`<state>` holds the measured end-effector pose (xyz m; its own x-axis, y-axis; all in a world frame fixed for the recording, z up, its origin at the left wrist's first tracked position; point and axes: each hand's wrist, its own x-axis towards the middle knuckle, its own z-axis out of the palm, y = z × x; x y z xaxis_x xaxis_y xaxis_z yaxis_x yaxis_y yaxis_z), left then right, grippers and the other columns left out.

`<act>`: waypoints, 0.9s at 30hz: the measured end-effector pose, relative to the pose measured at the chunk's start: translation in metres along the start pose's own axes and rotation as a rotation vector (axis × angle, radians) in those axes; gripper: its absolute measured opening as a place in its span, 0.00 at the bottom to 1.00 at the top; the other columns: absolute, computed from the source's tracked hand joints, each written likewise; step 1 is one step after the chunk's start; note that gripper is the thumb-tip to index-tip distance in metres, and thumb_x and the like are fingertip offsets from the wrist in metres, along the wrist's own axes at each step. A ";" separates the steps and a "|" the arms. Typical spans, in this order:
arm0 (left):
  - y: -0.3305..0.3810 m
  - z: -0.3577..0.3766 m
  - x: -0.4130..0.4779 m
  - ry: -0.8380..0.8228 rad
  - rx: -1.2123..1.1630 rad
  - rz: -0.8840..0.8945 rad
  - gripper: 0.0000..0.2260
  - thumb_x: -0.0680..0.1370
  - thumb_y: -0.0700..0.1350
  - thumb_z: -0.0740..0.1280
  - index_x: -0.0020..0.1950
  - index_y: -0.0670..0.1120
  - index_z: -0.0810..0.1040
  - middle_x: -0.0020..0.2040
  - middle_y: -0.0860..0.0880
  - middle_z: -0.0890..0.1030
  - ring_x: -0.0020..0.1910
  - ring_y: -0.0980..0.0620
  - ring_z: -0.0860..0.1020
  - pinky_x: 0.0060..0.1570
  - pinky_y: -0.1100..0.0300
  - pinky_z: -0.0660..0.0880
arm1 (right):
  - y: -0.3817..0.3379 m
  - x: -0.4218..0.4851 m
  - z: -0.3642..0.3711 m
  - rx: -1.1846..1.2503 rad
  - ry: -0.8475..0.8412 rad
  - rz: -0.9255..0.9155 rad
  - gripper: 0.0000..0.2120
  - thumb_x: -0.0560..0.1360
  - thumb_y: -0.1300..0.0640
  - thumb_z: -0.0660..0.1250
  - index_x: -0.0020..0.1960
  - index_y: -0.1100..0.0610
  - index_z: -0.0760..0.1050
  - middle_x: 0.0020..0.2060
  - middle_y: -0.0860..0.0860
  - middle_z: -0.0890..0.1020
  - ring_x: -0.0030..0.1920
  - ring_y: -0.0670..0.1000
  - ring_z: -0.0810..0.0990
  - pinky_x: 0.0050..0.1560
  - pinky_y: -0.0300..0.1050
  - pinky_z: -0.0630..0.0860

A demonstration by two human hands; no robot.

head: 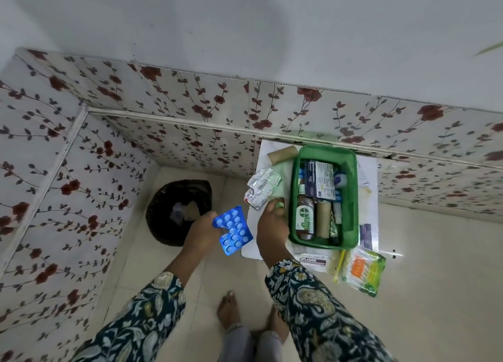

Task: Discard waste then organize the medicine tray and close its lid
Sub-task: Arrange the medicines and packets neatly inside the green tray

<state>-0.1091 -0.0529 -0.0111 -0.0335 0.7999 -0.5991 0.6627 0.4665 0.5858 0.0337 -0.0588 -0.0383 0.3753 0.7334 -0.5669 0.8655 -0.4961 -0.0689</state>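
Observation:
A green medicine tray [295, 195] stands on a white table, holding a Dettol bottle [305, 214], a dark box [319, 180], a cardboard tube and small tubes. My left hand [202, 232] holds a blue blister pack [233, 231] between the table and a black waste bin [178, 212] on the floor. My right hand [272, 222] rests on the table left of the tray, fingers closed on a small green item [279, 204]. Crumpled silver blister strips [262, 186] lie just beyond it. The tray's lid is not visible.
A cardboard roll [281, 153] lies behind the tray. A Cipladine box [313, 259], a yellow stick and a green-orange packet [363, 270] sit at the table's front edge. Papers lie right of the tray. Floral walls enclose the corner. My bare feet stand on the tiled floor.

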 end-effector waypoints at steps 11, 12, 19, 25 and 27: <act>0.067 -0.027 -0.008 -0.038 0.122 0.068 0.14 0.73 0.36 0.63 0.31 0.47 0.63 0.32 0.51 0.70 0.39 0.49 0.71 0.38 0.57 0.66 | 0.013 -0.055 -0.077 0.194 0.181 -0.103 0.29 0.77 0.65 0.56 0.74 0.65 0.47 0.63 0.63 0.71 0.56 0.58 0.79 0.52 0.47 0.78; 0.082 -0.023 -0.010 -0.078 0.125 0.102 0.13 0.73 0.35 0.63 0.32 0.47 0.64 0.32 0.51 0.70 0.38 0.50 0.71 0.35 0.58 0.65 | 0.023 -0.056 -0.087 0.249 0.205 -0.071 0.29 0.77 0.66 0.55 0.75 0.63 0.46 0.64 0.63 0.71 0.55 0.59 0.78 0.52 0.48 0.77; 0.178 0.052 0.007 -0.191 0.280 0.336 0.06 0.73 0.34 0.59 0.42 0.44 0.67 0.38 0.44 0.72 0.43 0.46 0.73 0.39 0.55 0.65 | 0.112 -0.016 -0.130 0.548 0.196 0.095 0.25 0.76 0.65 0.59 0.71 0.60 0.57 0.61 0.63 0.77 0.56 0.63 0.78 0.51 0.52 0.74; 0.202 0.094 0.034 -0.106 0.441 0.415 0.07 0.73 0.30 0.59 0.47 0.39 0.71 0.49 0.40 0.73 0.49 0.41 0.75 0.44 0.49 0.70 | 0.124 0.030 -0.129 0.566 0.095 0.053 0.23 0.75 0.69 0.57 0.70 0.62 0.59 0.57 0.66 0.78 0.55 0.64 0.78 0.48 0.50 0.73; 0.198 0.096 0.035 -0.043 0.510 0.440 0.13 0.73 0.30 0.60 0.56 0.37 0.71 0.59 0.39 0.71 0.54 0.39 0.75 0.50 0.48 0.74 | 0.125 0.035 -0.127 0.564 0.067 0.045 0.24 0.74 0.70 0.57 0.69 0.63 0.59 0.58 0.66 0.78 0.56 0.64 0.78 0.50 0.51 0.74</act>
<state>0.0932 0.0314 0.0312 0.3434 0.8540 -0.3910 0.8783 -0.1445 0.4558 0.1971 -0.0365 0.0373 0.4433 0.7247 -0.5275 0.5444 -0.6852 -0.4839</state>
